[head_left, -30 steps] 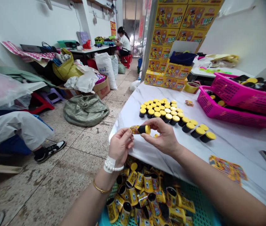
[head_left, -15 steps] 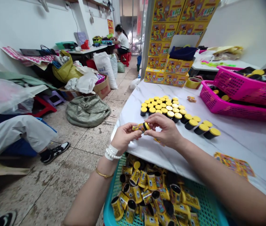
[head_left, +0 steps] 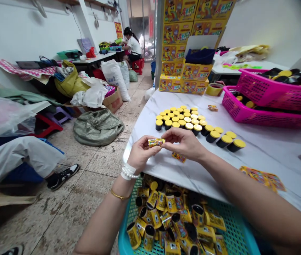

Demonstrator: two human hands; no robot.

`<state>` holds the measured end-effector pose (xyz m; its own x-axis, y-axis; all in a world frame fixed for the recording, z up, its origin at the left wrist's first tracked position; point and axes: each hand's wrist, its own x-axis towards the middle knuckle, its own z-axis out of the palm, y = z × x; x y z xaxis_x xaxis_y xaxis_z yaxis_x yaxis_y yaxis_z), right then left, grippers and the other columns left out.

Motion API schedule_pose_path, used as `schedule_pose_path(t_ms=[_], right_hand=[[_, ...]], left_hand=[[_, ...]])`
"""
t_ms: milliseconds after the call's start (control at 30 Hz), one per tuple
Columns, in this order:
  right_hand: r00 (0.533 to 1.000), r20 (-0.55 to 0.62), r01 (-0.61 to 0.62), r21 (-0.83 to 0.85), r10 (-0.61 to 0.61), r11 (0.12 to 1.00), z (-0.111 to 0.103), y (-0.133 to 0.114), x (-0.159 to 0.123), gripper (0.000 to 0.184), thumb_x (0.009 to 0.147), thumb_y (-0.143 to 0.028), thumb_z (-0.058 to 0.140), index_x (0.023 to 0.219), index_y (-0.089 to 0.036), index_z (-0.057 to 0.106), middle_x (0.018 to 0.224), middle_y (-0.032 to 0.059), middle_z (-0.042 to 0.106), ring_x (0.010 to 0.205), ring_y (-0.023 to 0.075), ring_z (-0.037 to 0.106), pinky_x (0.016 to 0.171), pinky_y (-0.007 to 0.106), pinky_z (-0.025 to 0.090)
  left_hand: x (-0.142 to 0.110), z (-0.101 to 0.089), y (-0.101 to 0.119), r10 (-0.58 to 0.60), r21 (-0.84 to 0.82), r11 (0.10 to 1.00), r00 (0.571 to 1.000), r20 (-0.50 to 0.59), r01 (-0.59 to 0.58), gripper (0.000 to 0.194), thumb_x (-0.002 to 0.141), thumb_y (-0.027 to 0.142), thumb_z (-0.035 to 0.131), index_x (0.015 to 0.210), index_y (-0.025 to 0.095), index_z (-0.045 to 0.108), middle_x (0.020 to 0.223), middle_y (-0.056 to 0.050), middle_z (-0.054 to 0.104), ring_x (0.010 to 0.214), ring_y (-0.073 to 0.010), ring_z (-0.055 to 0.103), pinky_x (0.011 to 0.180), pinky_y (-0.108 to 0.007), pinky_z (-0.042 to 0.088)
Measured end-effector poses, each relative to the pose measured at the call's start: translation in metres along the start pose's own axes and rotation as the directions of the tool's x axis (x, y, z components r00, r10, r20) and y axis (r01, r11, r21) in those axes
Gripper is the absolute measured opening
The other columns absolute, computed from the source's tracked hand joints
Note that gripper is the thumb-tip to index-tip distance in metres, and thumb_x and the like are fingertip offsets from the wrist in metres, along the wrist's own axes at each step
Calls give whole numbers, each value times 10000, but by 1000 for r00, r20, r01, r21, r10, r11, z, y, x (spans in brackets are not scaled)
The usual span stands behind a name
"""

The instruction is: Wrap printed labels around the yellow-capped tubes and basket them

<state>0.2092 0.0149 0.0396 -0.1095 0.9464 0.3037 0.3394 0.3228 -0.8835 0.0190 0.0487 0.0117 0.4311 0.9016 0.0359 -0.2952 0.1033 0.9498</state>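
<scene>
Over the near edge of the white table, my left hand (head_left: 139, 156) and my right hand (head_left: 183, 144) pinch a small cup (head_left: 155, 142) wrapped in a yellow printed sleeve. It lies on its side between them, left fingers around one end and right fingertips at the other. Just beyond stand rows of black cups with yellow lids (head_left: 175, 119), without sleeves. Flat printed sleeves (head_left: 179, 157) lie under my right hand, with more printed sleeves (head_left: 263, 177) beside my right forearm. Below the table edge, a teal basket (head_left: 122, 233) holds many sleeved cups (head_left: 171, 202).
Pink baskets (head_left: 269, 115) of black and yellow parts stand at the right, near a tape roll (head_left: 214, 89). Yellow printed boxes (head_left: 177, 53) are stacked at the back. A seated person's leg (head_left: 22, 159) and a grey-green sack (head_left: 98, 127) are at the left.
The printed sleeve now covers the dark band that showed beside the cup's yellow lid. My right fingers have closed in on that end. The whole view has shifted slightly.
</scene>
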Motion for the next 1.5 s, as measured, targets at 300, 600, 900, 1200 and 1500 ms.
schedule_pose_path(t_ms=[300, 600, 900, 1200, 1500], right_hand=[[972, 116, -226, 245, 203, 943, 3, -2, -3, 295, 710, -372, 830, 869, -159, 700, 694, 22, 726, 620, 142, 693, 579, 280, 588], [1000, -13, 0, 43, 1, 999, 3, 7, 0, 225, 751, -257, 768, 951, -189, 691, 914, 46, 746, 819, 168, 722, 780, 351, 624], [992, -56, -104, 82, 109, 991, 12, -1, -6, 234, 741, -359, 802, 880, -178, 755, 766, 53, 753, 658, 163, 705, 619, 319, 613], [855, 281, -517, 531, 436, 671, 11, 7, 0, 352, 634, -436, 886, 674, -175, 654, 616, 35, 716, 560, 153, 693, 526, 268, 593], [936, 247, -347, 529, 250, 775, 7, 10, -1, 311, 707, -277, 856, 990, -205, 750, 870, 32, 745, 729, 159, 737, 695, 328, 652]], left_hand=[[-4, 4, 1, 37, 16, 999, 999, -2, -37, 321, 627, 123, 870, 913, 164, 730, 894, -61, 732, 823, -165, 663, 823, -299, 514], [-1, 0, 7, 9, 29, 1000, 1000, 5, -9, 556, 707, 243, 829, 1228, 197, 644, 861, -41, 667, 690, -138, 637, 560, -208, 467], [-5, -5, 4, 110, 128, 986, 994, 15, -111, 297, 740, 233, 815, 1021, 169, 742, 964, -73, 720, 796, -138, 630, 735, -235, 490], [-7, -11, 1, 84, 191, 976, 988, 129, -108, 344, 771, 318, 800, 1059, 157, 704, 822, -44, 687, 710, -127, 605, 685, -233, 485], [5, -9, -1, -95, 68, 994, 980, 176, 84, 453, 816, 569, 696, 955, 159, 562, 599, 28, 619, 354, -46, 460, 348, -149, 305]])
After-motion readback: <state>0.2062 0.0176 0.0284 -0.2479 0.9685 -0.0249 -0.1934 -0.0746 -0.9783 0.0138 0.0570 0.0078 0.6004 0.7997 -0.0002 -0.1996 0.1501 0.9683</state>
